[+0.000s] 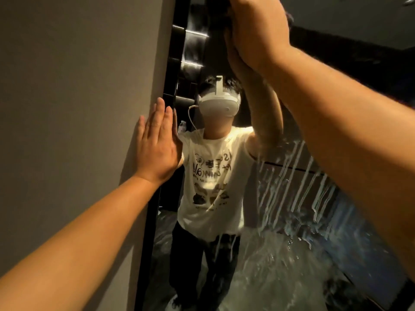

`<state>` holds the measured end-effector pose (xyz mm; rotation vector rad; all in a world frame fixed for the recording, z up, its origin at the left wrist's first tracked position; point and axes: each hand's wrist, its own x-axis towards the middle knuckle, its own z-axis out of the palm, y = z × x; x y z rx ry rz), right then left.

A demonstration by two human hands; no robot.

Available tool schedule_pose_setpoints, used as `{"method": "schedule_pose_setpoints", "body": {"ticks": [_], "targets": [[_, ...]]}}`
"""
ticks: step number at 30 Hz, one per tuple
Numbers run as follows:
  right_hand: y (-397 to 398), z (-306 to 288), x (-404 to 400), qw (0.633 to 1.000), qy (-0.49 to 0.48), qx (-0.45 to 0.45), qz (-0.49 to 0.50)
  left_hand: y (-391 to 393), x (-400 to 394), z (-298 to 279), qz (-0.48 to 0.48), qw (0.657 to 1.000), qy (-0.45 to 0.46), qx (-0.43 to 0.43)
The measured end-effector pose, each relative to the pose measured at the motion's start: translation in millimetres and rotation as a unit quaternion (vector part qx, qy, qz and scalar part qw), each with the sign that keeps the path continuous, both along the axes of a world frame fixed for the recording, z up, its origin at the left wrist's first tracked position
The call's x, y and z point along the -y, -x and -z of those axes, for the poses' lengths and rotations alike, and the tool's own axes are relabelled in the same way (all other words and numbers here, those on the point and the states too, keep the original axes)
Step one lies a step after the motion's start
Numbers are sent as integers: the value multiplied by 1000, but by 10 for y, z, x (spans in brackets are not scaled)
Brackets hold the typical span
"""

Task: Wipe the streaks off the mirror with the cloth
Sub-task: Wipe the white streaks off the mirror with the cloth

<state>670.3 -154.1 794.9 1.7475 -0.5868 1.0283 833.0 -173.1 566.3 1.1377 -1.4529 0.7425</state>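
Observation:
A tall mirror (278, 261) in a black frame (155, 221) hangs on the wall ahead. White drip streaks (294, 176) run down its right half, and wet smears spread below them. High on the glass, my right hand (258, 30) presses flat. A dark cloth (221, 23) shows only as an edge at the left of the palm; the rest is hidden under the hand. My left hand (157, 147) lies flat, fingers together, on the grey wall just left of the frame and holds nothing.
The grey wall (78, 108) fills the left of the view. The mirror reflects a person in a white printed T-shirt with a headset, dark shelves behind, and a glossy floor.

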Motion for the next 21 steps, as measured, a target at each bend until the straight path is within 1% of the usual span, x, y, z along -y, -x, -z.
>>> {"method": "schedule_pose_setpoints", "body": {"ticks": [1,3,5,7,10,11,13,14,15,16,17,19,21], "targets": [[-100,-48,51,1000,1,-11,14,-10,16,4,-1,1000,3,0],[-190,64,182,998,46,-29,29,-27,44,6,6,1000,15,5],[-91,549,294,991,73,-97,50,-36,55,18,17,999,29,5],[175,1379,281,979,27,-198,36,-37,56,40,31,999,33,-1],[712,2600,193,945,-58,-320,44,-28,46,54,39,999,22,-11],[857,2860,160,934,-76,-345,51,-20,51,54,36,999,15,-13],[1020,3058,125,920,-110,-373,55,20,21,42,23,999,0,-24],[1046,3001,80,919,-128,-370,38,50,-10,41,15,999,-10,-32],[1067,2877,34,928,-132,-347,13,98,-47,48,5,999,-24,-36],[1106,2671,10,945,-121,-305,-9,150,-85,62,-9,999,-40,-30],[1154,2389,-19,965,-97,-243,-28,214,-126,81,-28,998,-49,-9],[1238,1666,-99,993,-38,-107,-33,368,-161,120,-60,995,-42,68],[1341,966,-111,1000,14,-22,-15,501,-101,130,-77,988,-30,130]]}}
